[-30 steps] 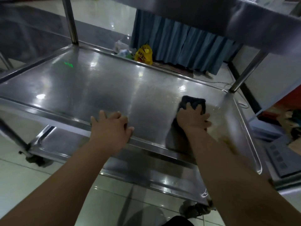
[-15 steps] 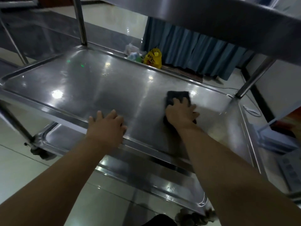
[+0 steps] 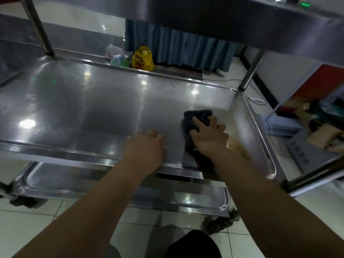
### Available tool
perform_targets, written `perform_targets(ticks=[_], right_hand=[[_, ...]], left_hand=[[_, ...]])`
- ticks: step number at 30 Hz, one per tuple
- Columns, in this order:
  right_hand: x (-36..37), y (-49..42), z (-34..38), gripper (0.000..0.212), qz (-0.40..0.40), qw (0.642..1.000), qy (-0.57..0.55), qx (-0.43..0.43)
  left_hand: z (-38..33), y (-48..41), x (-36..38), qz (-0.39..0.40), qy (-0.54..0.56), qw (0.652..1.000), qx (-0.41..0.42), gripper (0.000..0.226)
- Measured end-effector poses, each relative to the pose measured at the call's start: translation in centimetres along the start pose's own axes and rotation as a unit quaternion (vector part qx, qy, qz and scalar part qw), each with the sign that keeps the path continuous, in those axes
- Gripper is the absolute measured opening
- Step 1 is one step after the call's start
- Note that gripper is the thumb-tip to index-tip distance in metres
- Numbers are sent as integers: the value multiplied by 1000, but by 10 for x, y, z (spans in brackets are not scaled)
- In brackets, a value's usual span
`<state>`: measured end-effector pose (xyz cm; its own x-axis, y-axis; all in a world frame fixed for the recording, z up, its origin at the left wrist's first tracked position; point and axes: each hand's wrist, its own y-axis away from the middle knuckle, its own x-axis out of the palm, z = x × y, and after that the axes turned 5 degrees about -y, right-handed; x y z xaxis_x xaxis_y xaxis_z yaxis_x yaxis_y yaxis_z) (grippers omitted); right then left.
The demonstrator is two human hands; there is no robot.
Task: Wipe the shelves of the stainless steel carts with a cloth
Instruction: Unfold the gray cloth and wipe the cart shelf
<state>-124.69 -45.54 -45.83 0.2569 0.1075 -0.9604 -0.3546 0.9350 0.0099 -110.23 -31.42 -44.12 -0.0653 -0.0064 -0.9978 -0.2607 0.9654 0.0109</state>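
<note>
My right hand [image 3: 210,136] presses a dark cloth [image 3: 200,114] flat on the middle shelf [image 3: 83,108] of the stainless steel cart, near its right end. The fingers are spread over the cloth, and part of it is bunched under my palm. A yellowish smear [image 3: 240,148] lies on the steel just right of that hand. My left hand [image 3: 145,146] rests on the shelf's front rim, fingers laid over the edge, close beside the cloth.
The top shelf [image 3: 223,21] overhangs the work area. The lower shelf [image 3: 93,181] shows below the front rim. Upright posts [image 3: 251,71] stand at the corners. Behind the cart on the floor are a yellow bag [image 3: 143,59] and a blue curtain [image 3: 186,47].
My right hand slid the cloth left, then back toward the right end. My left hand shifted right along the front rim, closer to the cloth.
</note>
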Motion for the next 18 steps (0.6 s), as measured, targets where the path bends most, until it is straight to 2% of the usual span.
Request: perform_targets(ticks=[2, 3, 4, 5, 6, 8, 9, 10, 12, 15, 16, 18], right_hand=[[3, 20, -9, 54, 19, 992, 5, -127], [1, 26, -20, 54, 25, 987, 2, -158], [-4, 28, -33, 53, 23, 988, -4, -152], [-11, 28, -47, 51, 14, 994, -3, -104], [-19, 28, -60, 49, 0, 1000, -4, -22], [-28, 30, -77, 49, -31, 989, -19, 146], [-29, 32, -78, 50, -30, 983, -11, 181], [-26, 35, -74, 51, -19, 984, 23, 175], [-16, 48, -57, 55, -21, 994, 47, 97], [-8, 70, -52, 62, -9, 997, -30, -74], [-14, 74, -60, 59, 15, 991, -74, -108], [-29, 73, -87, 48, 29, 987, -104, -117]], left_hand=[[-2, -2, 3, 16, -22, 999, 19, 37], [-1, -2, 5, 24, -23, 999, 22, 39], [0, -2, 6, 31, -20, 999, 23, 40], [1, -1, 6, 34, -17, 999, 26, 41], [1, -1, 6, 34, -18, 999, 31, 41], [1, -2, 5, 40, -20, 998, 36, 41], [0, -4, 4, 47, -22, 998, 34, 40], [-2, -6, 3, 53, -23, 998, 27, 40], [-6, -8, 2, 60, -21, 998, 8, 38], [-9, -10, 7, 58, -16, 998, -8, 39], [-9, -10, 8, 54, -16, 998, -8, 39], [-8, -10, 10, 45, -17, 999, -5, 39]])
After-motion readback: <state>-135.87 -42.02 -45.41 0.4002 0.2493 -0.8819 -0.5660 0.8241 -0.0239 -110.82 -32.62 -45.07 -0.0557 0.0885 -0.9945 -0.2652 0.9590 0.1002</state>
